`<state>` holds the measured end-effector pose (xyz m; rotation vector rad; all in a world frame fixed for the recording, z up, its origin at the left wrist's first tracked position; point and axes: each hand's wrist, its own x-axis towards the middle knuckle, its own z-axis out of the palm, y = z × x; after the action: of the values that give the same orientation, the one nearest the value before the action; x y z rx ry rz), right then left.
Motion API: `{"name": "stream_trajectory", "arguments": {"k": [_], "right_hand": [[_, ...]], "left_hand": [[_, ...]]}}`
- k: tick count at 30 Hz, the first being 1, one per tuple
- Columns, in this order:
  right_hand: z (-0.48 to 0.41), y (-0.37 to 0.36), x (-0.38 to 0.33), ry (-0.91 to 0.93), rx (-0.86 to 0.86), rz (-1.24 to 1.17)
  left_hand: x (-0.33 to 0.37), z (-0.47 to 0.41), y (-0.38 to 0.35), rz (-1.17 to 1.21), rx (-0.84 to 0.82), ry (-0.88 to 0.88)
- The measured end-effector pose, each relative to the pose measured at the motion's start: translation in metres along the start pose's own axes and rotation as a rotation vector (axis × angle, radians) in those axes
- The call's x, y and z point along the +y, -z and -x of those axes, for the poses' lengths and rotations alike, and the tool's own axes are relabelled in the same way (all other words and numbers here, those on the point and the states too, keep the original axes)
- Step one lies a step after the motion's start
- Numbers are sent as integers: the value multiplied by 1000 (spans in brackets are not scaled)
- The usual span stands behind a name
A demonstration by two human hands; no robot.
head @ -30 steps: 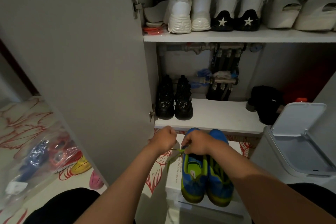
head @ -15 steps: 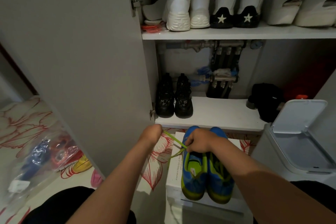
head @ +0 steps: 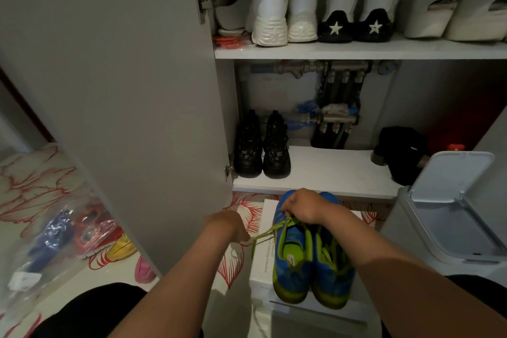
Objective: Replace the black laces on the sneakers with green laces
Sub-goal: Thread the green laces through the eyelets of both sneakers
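Sneakers (head: 310, 263) on box (head: 260, 278); right grip (head: 304, 206) pinches green lace (head: 270, 230), left grip (head: 229, 226) seemingly holds its end

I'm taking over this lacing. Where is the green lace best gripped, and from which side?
I'd pinch the green lace on its free stretch between the left hand and the sneaker. Come from the left, above the white box: there the strand runs taut and clear of the shoe, while the right hand holds its eyelet end.
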<state>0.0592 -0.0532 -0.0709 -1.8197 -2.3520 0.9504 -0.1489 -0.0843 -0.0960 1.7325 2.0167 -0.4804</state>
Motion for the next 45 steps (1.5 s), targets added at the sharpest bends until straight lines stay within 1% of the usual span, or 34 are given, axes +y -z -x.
{"name": "stream_trajectory", "arguments": {"k": [3,4,6,9,11,14,17,19,20,23,25,27,28,30,32,35,37,38,39,41,43,45], "right_hand": [[-2,-6,-3,-5,42,48],[-3,-9,-5,1,40,97],[-4,-16,-10,18,20,215],[-7,-25,-18,35,23,354],[-10,-30,-23,32,8,450],[-13,-33,-30,2,1,556],[-13,-30,-36,14,1,584],[-14,-30,-36,17,-29,511],[-15,-30,-35,7,-43,434],[-19,-28,-30,-44,-64,70],[-16,-21,-34,-55,-17,-227],[-10,-14,-39,1,44,-450],[-8,-10,-41,44,70,-519],[-3,-5,-42,100,112,-617],[5,1,-40,110,128,-654],[19,9,-36,134,62,-649],[28,14,-34,129,39,-641],[32,17,-33,116,44,-638],[36,20,-32,98,61,-645],[41,25,-28,66,130,-646],[41,29,-25,64,235,-621],[44,34,-20,75,376,-577]], "left_hand": [[7,-2,-6,-56,-123,-61],[9,-3,-8,-70,-118,-105],[13,-6,-11,-57,-53,-182],[19,-4,-8,68,38,-251],[21,-3,-6,134,63,-298],[21,-4,-7,179,23,-335],[19,-7,-9,185,-46,-311],[18,-5,-7,193,-83,-290],[18,-6,-6,208,-98,-281],[19,-5,-3,261,-120,-287],[21,-4,1,317,-92,-313],[24,2,8,377,-29,-338],[25,5,11,457,13,-345],[29,8,19,762,51,-321],[34,12,29,1092,41,-267],[42,21,47,1494,-17,-229],[47,28,57,1671,-43,-240],[50,28,60,1714,-35,-246],[52,29,63,1728,-6,-253],[57,31,68,1666,90,-268],[60,37,73,1539,163,-294],[66,48,75,1356,182,-366]]}}
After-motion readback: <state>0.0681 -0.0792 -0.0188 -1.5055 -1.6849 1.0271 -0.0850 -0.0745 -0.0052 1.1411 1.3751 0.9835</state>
